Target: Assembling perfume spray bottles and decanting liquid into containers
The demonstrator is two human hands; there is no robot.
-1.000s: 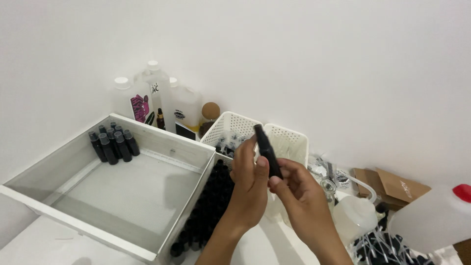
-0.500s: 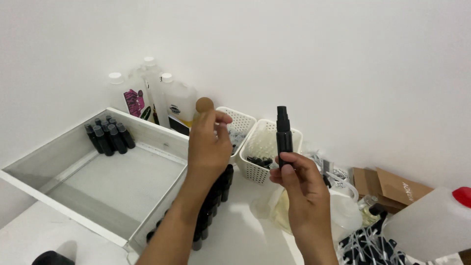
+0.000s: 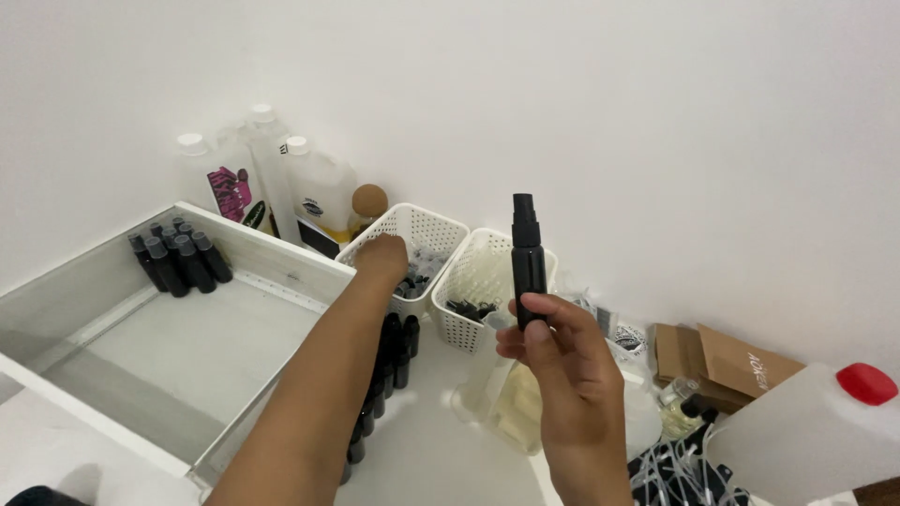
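Observation:
My right hand [image 3: 555, 351] holds a small black spray bottle [image 3: 527, 260] upright by its lower part, in front of the white wall. My left hand [image 3: 382, 258] reaches forward into the left white perforated basket [image 3: 441, 230], which holds small black parts; its fingers are hidden inside. A second white basket [image 3: 469, 276] with black parts stands just right of it. A row of black bottles [image 3: 389, 351] lies on the table beside my left forearm.
A large white tray [image 3: 291, 267] at left holds a cluster of black bottles [image 3: 178, 258] in its far corner. White jugs [image 3: 314, 192] and a cork-topped jar [image 3: 368, 201] stand against the wall. Brown cardboard boxes [image 3: 727, 361], a red-capped jug [image 3: 816, 422] and plastic tubes [image 3: 675, 468] fill the right.
My left hand left the bottle and moved forward into the left basket. My right hand turned the bottle upright and holds it alone.

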